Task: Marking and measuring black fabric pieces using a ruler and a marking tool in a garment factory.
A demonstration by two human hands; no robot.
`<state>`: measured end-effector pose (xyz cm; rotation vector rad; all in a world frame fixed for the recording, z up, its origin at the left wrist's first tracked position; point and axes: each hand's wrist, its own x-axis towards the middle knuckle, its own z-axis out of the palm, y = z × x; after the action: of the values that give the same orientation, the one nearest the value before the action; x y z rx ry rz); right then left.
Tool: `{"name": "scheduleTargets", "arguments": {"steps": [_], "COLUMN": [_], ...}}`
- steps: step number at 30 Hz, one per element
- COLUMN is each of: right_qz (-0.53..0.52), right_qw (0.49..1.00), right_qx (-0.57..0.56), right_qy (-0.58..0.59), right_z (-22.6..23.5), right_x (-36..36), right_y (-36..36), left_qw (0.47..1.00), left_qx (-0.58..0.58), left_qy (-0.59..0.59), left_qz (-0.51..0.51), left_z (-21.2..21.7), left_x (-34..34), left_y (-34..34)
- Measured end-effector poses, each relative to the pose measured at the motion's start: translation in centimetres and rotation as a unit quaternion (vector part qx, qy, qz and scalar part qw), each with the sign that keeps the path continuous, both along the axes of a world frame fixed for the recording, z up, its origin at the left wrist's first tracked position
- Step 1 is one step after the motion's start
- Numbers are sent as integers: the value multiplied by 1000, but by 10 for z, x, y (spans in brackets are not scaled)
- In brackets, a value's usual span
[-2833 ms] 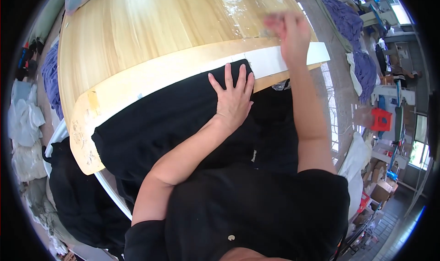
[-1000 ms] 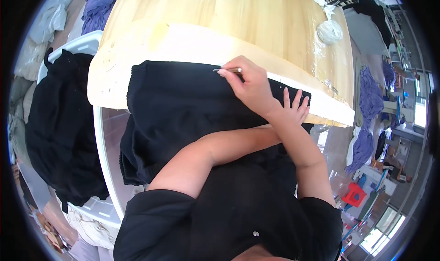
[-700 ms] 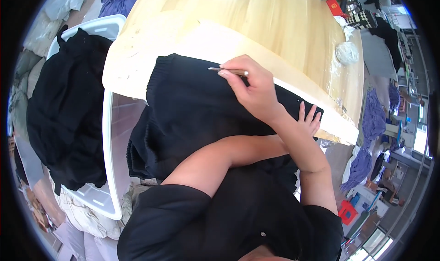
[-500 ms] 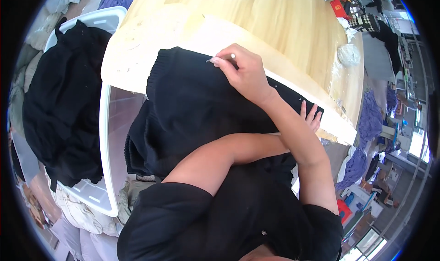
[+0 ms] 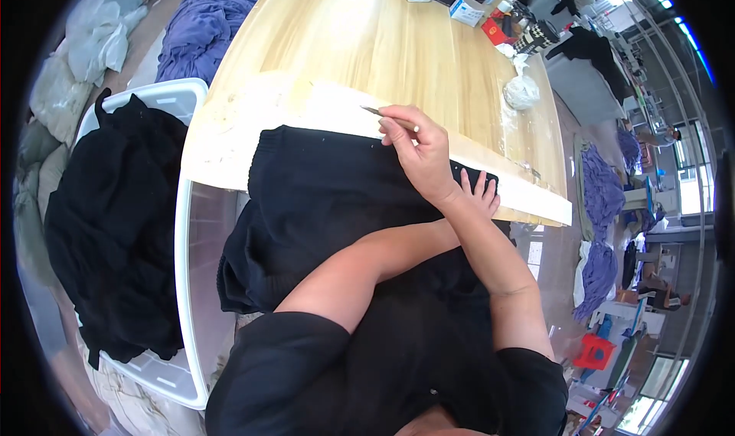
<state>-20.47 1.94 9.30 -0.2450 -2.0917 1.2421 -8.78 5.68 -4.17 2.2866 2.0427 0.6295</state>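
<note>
A black garment (image 5: 329, 183) with a ribbed edge at its left end lies over the near edge of the wooden table (image 5: 344, 53). My forearms cross above it. My right hand (image 5: 419, 153) is closed around a slim, dark pen (image 5: 390, 119) with a pale end. The pen's tip points left, over the table just past the garment's far edge. A few tiny light dots show along that edge. Reaching under my right forearm, my left hand (image 5: 480, 192) lies flat with fingers spread on the garment's right end.
At my left stands a white plastic bin (image 5: 184, 283) heaped with black clothing (image 5: 115, 229). Purple fabric (image 5: 207, 26) is piled beyond it. Boxes (image 5: 467, 9) and a knotted clear plastic bag (image 5: 522, 91) sit on the table's far right. More purple cloth (image 5: 601, 199) lies farther right.
My right hand has lifted the pen from the garment's far edge, so its tip now hangs over the table. My left hand stays on the cloth. The whole view has shifted.
</note>
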Motion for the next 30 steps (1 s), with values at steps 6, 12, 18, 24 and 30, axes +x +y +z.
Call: {"name": "scheduleTargets", "arguments": {"steps": [6,12,18,24,30], "right_qz": [-56,-191,-225,-211,-227], "right_qw": [997,980,970,972,971], "right_qx": [-43,-52,-58,-67,17], "right_qy": [-5,-31,-68,-74,-69], "right_z": [-3,-30,-51,-58,-44], "right_x": [51,123,154,148,141], "right_y": [27,51,36,25,32], "left_qw": [996,976,971,969,941], "left_qx": [-25,-27,-83,-101,72], "left_qy": [-33,55,67,62,2], "left_qz": [-77,208,214,214,332], "left_z": [99,96,71,75,116], "left_x": [-80,-215,-224,-228,-252], "left_y": [-104,-207,-208,-202,-241]}}
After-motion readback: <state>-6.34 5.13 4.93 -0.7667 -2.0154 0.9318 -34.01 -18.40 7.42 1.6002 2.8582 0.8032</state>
